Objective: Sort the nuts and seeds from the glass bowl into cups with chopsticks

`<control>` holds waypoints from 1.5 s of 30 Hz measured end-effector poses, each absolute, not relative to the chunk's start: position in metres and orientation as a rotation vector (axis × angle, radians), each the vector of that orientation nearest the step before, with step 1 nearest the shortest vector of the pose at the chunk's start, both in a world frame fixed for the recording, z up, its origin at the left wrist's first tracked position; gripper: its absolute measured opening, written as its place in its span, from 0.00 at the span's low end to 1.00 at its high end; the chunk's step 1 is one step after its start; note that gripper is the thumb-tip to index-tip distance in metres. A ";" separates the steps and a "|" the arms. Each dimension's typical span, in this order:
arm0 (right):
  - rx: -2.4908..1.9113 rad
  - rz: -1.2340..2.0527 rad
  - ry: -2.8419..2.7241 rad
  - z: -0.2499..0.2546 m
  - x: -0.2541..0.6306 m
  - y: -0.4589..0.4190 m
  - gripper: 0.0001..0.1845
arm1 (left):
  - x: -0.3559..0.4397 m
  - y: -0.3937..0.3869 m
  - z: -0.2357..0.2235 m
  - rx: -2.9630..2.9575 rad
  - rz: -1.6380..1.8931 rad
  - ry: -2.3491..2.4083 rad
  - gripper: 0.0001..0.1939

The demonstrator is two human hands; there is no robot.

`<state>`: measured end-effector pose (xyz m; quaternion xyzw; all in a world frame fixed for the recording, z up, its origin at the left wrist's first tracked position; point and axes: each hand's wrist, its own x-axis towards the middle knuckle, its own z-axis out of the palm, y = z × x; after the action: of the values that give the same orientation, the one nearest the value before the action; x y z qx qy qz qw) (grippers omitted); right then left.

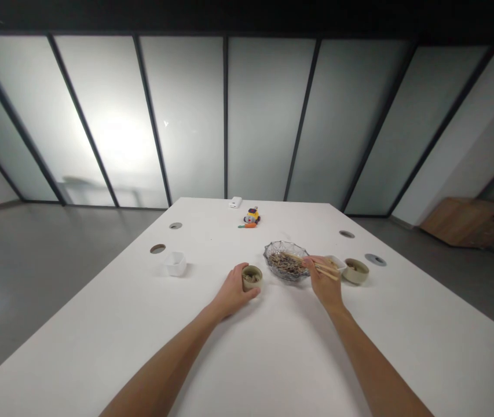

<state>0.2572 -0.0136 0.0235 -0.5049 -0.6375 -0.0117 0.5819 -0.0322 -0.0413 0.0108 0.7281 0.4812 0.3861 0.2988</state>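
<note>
My left hand [234,291] is wrapped round a small beige cup [252,286] that holds some seed-like pieces. In my right hand [324,285] is a pair of wooden chopsticks [327,270], their tips reaching into a clear scalloped glass bowl [268,253]. Dark striped pieces that look like sunflower seeds [288,265] lie in that bowl. Whether the tips pinch a seed is too small to tell. Just beyond my right hand sits a white container [337,262], partly hidden by it. A second beige cup [355,277] stands to its right, with a few pieces inside.
A white square container [176,264] stands to the left. Farther back are a yellow toy vehicle [252,215], an orange carrot-shaped thing [249,226] and a small white box [235,202]. Round holes [157,249] pierce the white table [268,359] near both side edges.
</note>
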 end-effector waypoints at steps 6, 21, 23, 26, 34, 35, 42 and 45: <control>-1.165 0.105 -1.546 0.018 0.258 -0.011 0.26 | -0.033 -0.040 0.010 1.932 1.011 1.261 0.35; -1.004 0.207 -1.658 0.020 0.254 -0.015 0.18 | -0.032 -0.039 0.008 1.922 1.045 1.253 0.35; -1.012 0.210 -1.676 0.020 0.253 -0.016 0.18 | -0.032 -0.039 0.008 1.926 1.036 1.256 0.35; -1.035 0.226 -1.689 0.021 0.252 -0.018 0.19 | -0.032 -0.038 0.009 1.931 1.022 1.265 0.35; -1.072 0.175 -1.576 0.020 0.253 -0.015 0.21 | -0.032 -0.038 0.007 1.937 1.043 1.258 0.34; -1.088 0.146 -1.551 0.020 0.254 -0.014 0.22 | -0.033 -0.038 0.007 1.935 1.042 1.254 0.34; -1.195 -0.004 -1.478 0.024 0.262 -0.011 0.28 | -0.033 -0.038 0.008 1.929 1.036 1.243 0.34; -1.216 -0.013 -1.485 0.024 0.263 -0.011 0.28 | -0.033 -0.039 0.008 1.919 1.043 1.247 0.34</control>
<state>0.2628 -0.0111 0.0243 -0.5187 -0.6337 -0.0055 0.5738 -0.0331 -0.0385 0.0084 0.7259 0.4717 0.3944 0.3082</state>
